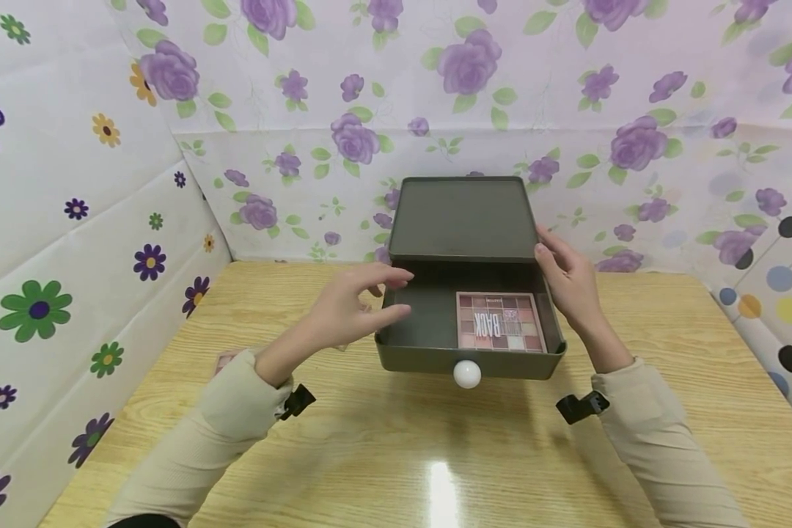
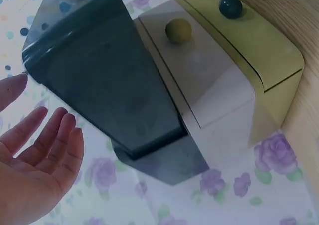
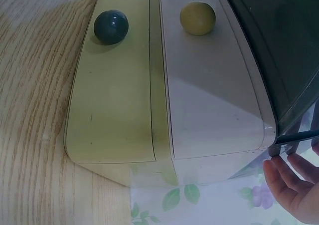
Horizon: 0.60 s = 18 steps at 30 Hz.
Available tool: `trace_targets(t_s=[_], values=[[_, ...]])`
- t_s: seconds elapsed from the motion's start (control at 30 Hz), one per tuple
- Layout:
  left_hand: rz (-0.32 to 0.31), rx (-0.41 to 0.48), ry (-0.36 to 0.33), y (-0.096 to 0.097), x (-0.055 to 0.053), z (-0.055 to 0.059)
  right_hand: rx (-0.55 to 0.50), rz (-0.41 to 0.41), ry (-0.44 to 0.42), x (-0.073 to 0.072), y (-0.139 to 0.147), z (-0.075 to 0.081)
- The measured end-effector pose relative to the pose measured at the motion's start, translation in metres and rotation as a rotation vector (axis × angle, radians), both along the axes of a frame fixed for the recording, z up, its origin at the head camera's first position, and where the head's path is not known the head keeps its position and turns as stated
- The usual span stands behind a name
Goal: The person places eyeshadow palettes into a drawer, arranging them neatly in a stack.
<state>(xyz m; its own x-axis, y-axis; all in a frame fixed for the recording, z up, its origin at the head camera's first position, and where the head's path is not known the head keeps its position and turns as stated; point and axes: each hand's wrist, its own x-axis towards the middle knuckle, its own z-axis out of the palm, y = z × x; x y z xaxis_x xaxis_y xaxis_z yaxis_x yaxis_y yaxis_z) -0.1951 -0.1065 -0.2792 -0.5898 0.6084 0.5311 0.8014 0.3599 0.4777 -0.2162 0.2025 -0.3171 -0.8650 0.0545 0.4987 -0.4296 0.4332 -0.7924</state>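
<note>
Seen from the head view, the grey drawer (image 1: pixel 424 323) stands pulled out towards 6 o'clock from its case (image 1: pixel 465 216), white knob (image 1: pixel 466 374) at its front. The palette (image 1: pixel 498 323) lies flat inside, at the drawer's 4 o'clock. The left hand (image 1: pixel 350 301) is at 9 o'clock, thumb and fingers spread, tips by the rim; I cannot tell whether they touch it. The right hand (image 1: pixel 570 282) rests at the case's 4 o'clock side, fingers extended. Below, the wrist views show a white drawer (image 2: pixel 199 75) and a green drawer (image 3: pixel 114 105).
</note>
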Motion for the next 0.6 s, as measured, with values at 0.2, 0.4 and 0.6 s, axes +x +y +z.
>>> trace_targets(t_s=[0.2,0.4,0.6], values=[[0.073,0.083,0.012,-0.017,0.005,-0.003,-0.006,0.007,0.008,0.003,-0.001,0.002],[0.126,0.149,-0.034,-0.032,0.006,-0.015,-0.007,0.002,0.010,0.003,-0.002,0.001],[0.192,0.189,-0.113,-0.042,-0.002,-0.029,-0.005,-0.008,0.014,0.002,-0.003,0.001]])
